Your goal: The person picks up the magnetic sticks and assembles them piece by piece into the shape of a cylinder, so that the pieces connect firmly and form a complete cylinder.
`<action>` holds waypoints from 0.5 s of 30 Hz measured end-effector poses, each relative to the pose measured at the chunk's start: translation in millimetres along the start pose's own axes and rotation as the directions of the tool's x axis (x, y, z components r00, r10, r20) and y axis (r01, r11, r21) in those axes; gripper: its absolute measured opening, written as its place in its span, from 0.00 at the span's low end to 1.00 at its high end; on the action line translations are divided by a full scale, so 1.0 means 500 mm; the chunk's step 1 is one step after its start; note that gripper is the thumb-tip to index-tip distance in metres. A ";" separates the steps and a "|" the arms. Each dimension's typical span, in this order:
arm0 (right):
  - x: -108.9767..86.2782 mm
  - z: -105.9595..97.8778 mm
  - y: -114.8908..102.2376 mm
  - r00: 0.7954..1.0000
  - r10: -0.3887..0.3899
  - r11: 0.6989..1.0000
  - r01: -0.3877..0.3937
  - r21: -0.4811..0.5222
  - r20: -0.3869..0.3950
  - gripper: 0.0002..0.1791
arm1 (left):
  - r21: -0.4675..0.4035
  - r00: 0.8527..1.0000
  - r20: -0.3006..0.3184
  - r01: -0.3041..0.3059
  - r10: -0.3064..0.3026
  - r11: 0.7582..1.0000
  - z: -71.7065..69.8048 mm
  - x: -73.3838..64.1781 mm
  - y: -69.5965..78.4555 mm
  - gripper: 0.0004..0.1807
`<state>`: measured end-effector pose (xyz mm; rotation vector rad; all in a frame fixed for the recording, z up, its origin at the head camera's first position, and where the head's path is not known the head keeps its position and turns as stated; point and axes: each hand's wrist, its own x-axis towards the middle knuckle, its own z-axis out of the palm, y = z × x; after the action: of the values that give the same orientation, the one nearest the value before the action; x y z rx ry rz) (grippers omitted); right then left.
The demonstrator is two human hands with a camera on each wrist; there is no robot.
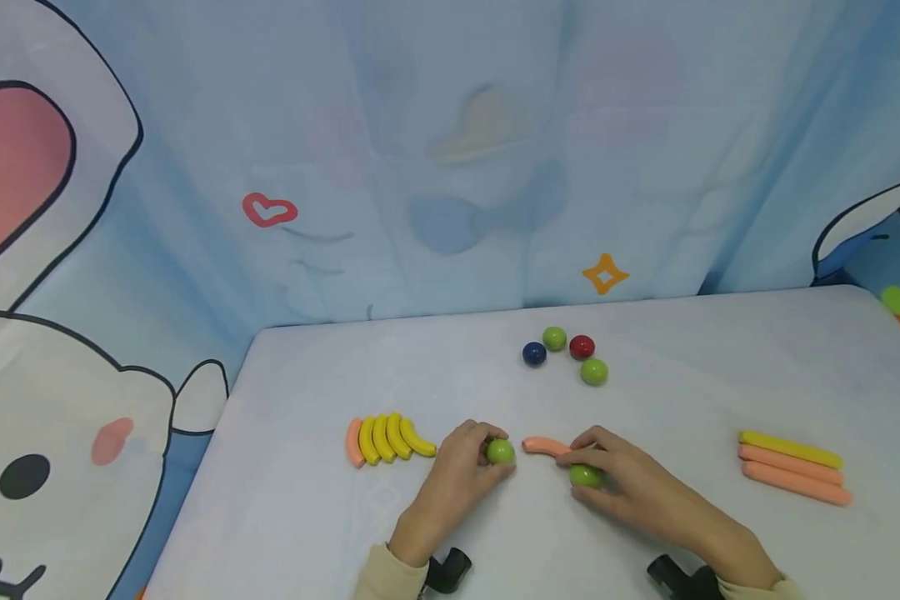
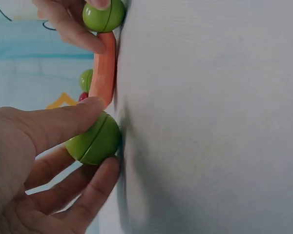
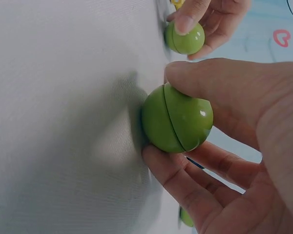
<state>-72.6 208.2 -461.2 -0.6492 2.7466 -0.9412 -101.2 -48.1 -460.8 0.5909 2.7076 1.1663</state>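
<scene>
My left hand (image 1: 453,475) pinches a green ball (image 1: 500,452) between thumb and fingers, low over the white table. With thumb and fingertips, my right hand (image 1: 633,487) grips a second green ball (image 1: 585,476) to the right of it. A curved orange piece (image 1: 543,446) lies between the two hands, its right end partly hidden by the right fingers. Each ball has a dark seam, seen on the left one (image 2: 95,141) in the left wrist view and on the right one (image 3: 176,119) in the right wrist view.
Left of my left hand, several yellow curved pieces (image 1: 381,437) stand in a row beside an orange curved one (image 1: 355,442). Toward the back are a blue ball (image 1: 534,354), a red ball (image 1: 582,347) and two green balls (image 1: 594,372). Yellow and orange sticks (image 1: 793,477) lie at right.
</scene>
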 end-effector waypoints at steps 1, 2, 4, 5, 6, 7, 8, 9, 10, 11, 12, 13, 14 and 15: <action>0.001 0.000 -0.001 1.000 0.004 1.000 -0.004 -0.002 0.003 0.17 | 0.000 1.000 -0.006 -0.008 0.008 1.000 0.002 0.000 -0.001 0.18; 0.001 0.000 -0.001 1.000 0.006 1.000 -0.006 -0.003 0.003 0.17 | -0.005 1.000 -0.010 -0.013 0.013 1.000 0.004 0.000 -0.003 0.18; 0.000 0.000 -0.002 1.000 0.006 1.000 -0.006 -0.008 0.002 0.17 | -0.017 1.000 -0.017 -0.023 0.023 1.000 0.008 0.001 -0.003 0.19; 0.000 -0.001 -0.002 1.000 0.009 1.000 -0.009 -0.009 0.002 0.17 | -0.026 0.999 -0.019 -0.027 0.027 0.999 0.010 0.001 -0.003 0.19; -0.001 -0.001 -0.003 1.000 0.012 1.000 -0.012 -0.009 0.003 0.17 | -0.035 0.999 -0.023 -0.035 0.034 0.999 0.011 0.001 -0.003 0.19; -0.001 -0.001 -0.004 1.000 0.015 1.000 -0.015 -0.008 0.003 0.17 | -0.043 0.999 -0.026 -0.045 0.044 0.998 0.012 0.002 -0.003 0.20; -0.002 -0.001 -0.004 1.000 0.018 1.000 -0.018 -0.009 0.001 0.17 | -0.046 0.998 -0.030 -0.050 0.049 0.998 0.013 0.003 -0.003 0.19; -0.002 -0.001 -0.005 1.000 0.021 1.000 -0.021 -0.008 0.001 0.16 | -0.047 0.998 -0.032 -0.057 0.055 0.997 0.014 0.004 -0.002 0.19; -0.002 -0.001 -0.005 1.000 0.025 1.000 -0.025 -0.007 0.001 0.16 | -0.045 0.998 -0.035 -0.060 0.059 0.997 0.015 0.004 -0.002 0.19; -0.001 -0.001 -0.006 1.000 0.028 1.000 -0.028 -0.006 0.001 0.16 | -0.044 0.997 -0.036 -0.063 0.062 0.997 0.016 0.005 -0.002 0.19; -0.001 -0.001 -0.006 1.000 0.030 1.000 -0.030 -0.006 0.003 0.16 | -0.037 0.997 -0.039 -0.070 0.068 0.997 0.017 0.006 -0.002 0.18; 0.000 -0.001 -0.007 1.000 0.031 1.000 -0.031 -0.006 0.003 0.16 | -0.028 0.997 -0.037 -0.066 0.065 0.997 0.018 0.006 -0.002 0.18; 0.000 -0.001 -0.007 1.000 0.030 1.000 -0.030 -0.006 0.004 0.16 | -0.016 0.997 -0.036 -0.065 0.064 0.998 0.019 0.006 -0.001 0.18; 0.001 -0.001 -0.006 0.999 0.031 0.999 -0.031 -0.007 0.007 0.16 | -0.003 0.997 -0.035 -0.064 0.064 0.998 0.020 0.005 -0.002 0.18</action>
<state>-72.0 205.9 -459.0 -0.6078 2.7465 -0.9215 -101.3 -40.9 -468.1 0.6674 2.7338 1.2074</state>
